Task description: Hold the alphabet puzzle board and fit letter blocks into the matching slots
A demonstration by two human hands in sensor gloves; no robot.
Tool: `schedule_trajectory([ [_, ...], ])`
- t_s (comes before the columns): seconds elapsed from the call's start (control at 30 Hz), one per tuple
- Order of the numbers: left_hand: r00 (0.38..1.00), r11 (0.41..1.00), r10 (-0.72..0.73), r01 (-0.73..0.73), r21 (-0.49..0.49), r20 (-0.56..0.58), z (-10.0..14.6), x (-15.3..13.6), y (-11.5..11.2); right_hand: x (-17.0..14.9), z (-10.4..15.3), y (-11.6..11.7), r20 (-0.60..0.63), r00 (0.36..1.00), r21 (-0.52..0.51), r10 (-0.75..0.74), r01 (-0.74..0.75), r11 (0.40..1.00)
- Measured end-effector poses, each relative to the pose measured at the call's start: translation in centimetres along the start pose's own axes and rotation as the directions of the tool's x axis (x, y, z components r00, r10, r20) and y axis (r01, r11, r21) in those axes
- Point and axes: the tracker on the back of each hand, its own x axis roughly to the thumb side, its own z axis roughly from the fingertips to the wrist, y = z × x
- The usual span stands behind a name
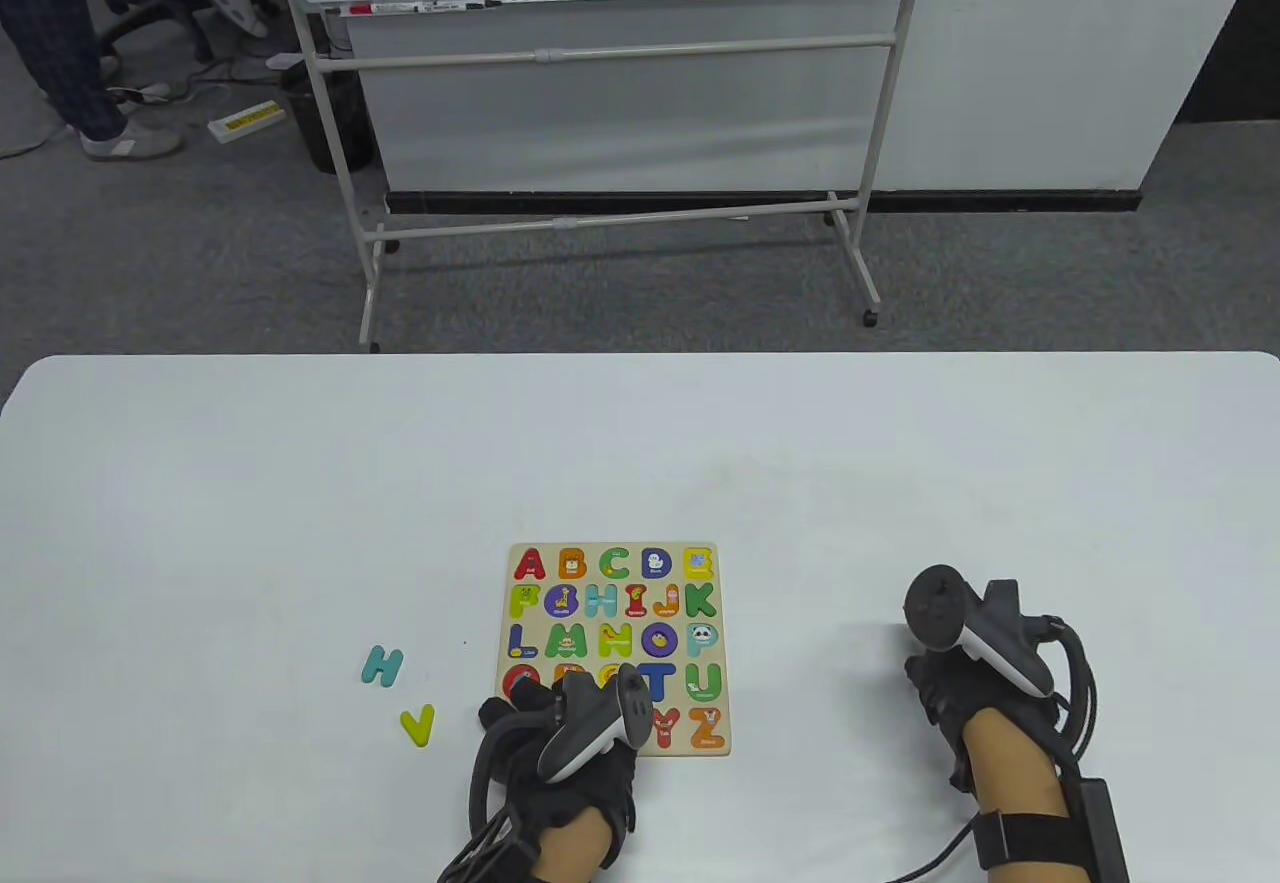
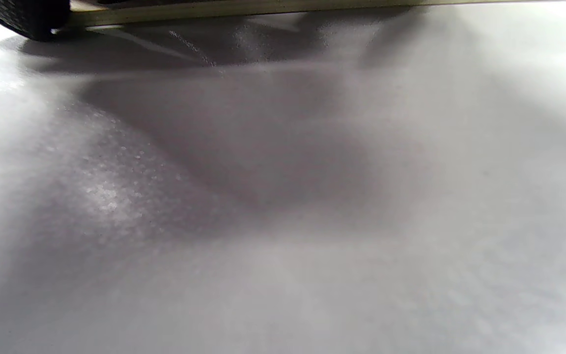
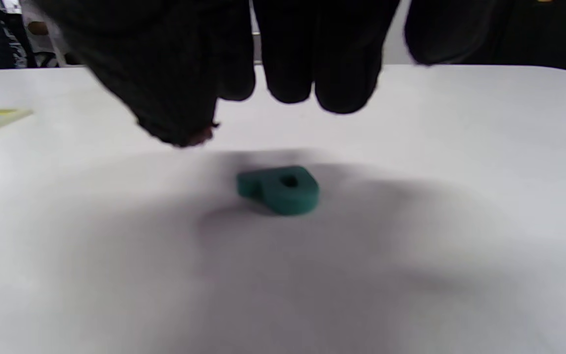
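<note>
1. The alphabet puzzle board (image 1: 615, 648) is a pale wooden square lying flat on the white table (image 1: 640, 463), towards its near edge. Bright letter blocks fill its rows from A to Z, with small animal pictures showing in some slots.
2. Two loose blocks lie on the table to the left of the board: a teal H (image 1: 381, 666), and nearer the front edge a yellow V (image 1: 418, 724). They are apart from each other and from the board.
3. A dark green block (image 3: 279, 189) with a round hole lies flat on the table to the right of the board, seen only in the right wrist view, directly under the right hand.
4. Bare table stretches wide behind the board and to its right as far as the right hand; the board's front edge is near the table's near edge.
5. The left hand (image 1: 560, 728) rests on the board's near-left corner, covering part of the bottom rows; whether its fingers grip the edge cannot be told.
6. The right hand (image 1: 965, 668) hovers well right of the board, its fingers (image 3: 290, 54) hanging apart above the green block, not touching it.
</note>
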Motion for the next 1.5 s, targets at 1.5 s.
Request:
schedule_trajectory([
  [1.5, 1.000, 1.000, -0.004, 0.004, 0.001, -0.004, 0.1, 0.0, 0.0, 11.8, -0.7, 1.9, 0.463, 0.881, -0.241, 0.100, 0.017, 0.970],
])
